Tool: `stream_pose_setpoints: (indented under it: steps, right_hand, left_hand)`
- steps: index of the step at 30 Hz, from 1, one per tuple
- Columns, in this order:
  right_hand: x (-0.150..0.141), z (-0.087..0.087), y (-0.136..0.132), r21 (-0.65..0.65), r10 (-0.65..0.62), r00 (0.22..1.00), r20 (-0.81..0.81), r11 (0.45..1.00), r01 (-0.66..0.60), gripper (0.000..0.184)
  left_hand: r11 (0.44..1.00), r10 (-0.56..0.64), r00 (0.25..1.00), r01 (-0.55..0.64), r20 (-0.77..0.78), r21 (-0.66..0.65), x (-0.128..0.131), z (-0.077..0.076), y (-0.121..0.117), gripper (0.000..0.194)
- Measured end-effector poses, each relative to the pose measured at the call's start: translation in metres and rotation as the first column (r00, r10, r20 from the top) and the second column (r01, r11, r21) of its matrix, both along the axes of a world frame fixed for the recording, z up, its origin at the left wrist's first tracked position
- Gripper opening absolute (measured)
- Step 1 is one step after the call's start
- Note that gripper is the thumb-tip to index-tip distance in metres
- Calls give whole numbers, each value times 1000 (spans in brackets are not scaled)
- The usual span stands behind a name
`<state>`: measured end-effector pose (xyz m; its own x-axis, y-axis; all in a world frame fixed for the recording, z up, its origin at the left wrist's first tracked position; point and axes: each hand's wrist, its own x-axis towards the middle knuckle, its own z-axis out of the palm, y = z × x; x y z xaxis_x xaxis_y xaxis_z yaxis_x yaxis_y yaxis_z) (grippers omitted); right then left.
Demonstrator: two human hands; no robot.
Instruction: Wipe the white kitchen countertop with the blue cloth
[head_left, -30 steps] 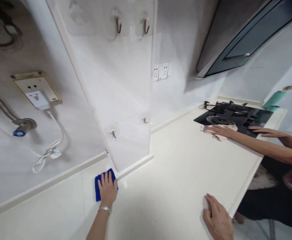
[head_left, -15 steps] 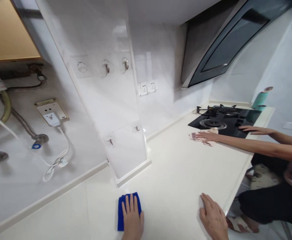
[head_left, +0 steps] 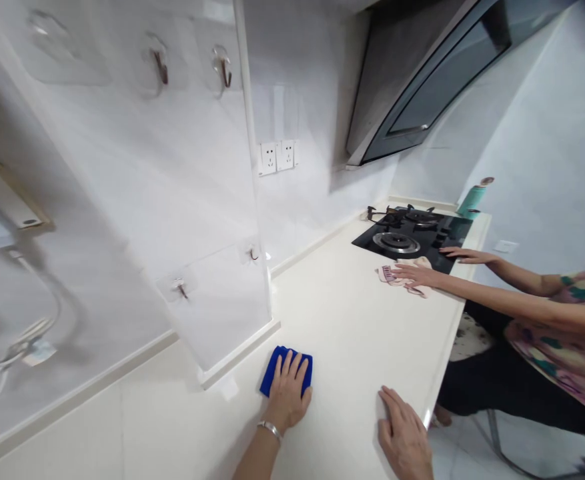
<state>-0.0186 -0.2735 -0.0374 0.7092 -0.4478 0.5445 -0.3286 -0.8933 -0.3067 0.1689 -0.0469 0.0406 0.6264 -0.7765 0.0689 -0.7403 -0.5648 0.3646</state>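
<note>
My left hand (head_left: 288, 393) lies flat on a folded blue cloth (head_left: 268, 378), fingers spread, pressing it against the white countertop (head_left: 332, 320). A silver bracelet (head_left: 271, 430) circles that wrist. Further right, my right hand (head_left: 405, 433) rests on the countertop near its front edge, holding nothing; its fingers are stretched out with the thumb apart.
A co-worker's hand (head_left: 415, 275) presses a pale patterned cloth (head_left: 388, 274) beside the black gas stove (head_left: 392, 241); their other hand (head_left: 469, 255) rests at the stove's edge. A wall corner (head_left: 205, 381) juts onto the counter. A green bottle (head_left: 472, 199) stands beyond the stove.
My left hand and the blue cloth have slid forward and to the right over the countertop, nearer my right hand. The camera view has turned to the right.
</note>
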Motion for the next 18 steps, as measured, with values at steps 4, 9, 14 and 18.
stream_pose_setpoints:
  steps: [4,9,14,18]
  right_hand:
    - [-1,-3,-1,8,-8,1000,-26,1000,8,51]
    - [-2,-5,-5,1,-3,999,-53,1000,3,54]
    - [-2,-4,-7,26,-2,998,-55,1000,3,53]
    - [-3,-4,-9,50,2,999,-46,999,0,51]
  left_hand:
    - [1000,-20,999,19,-26,-24,36,-4,-23,65]
    - [997,-41,998,38,-48,-62,71,-8,-49,71]
    - [994,-56,997,51,-50,-97,79,-9,-56,71]
    - [991,-94,995,89,-41,-102,72,-2,-32,68]
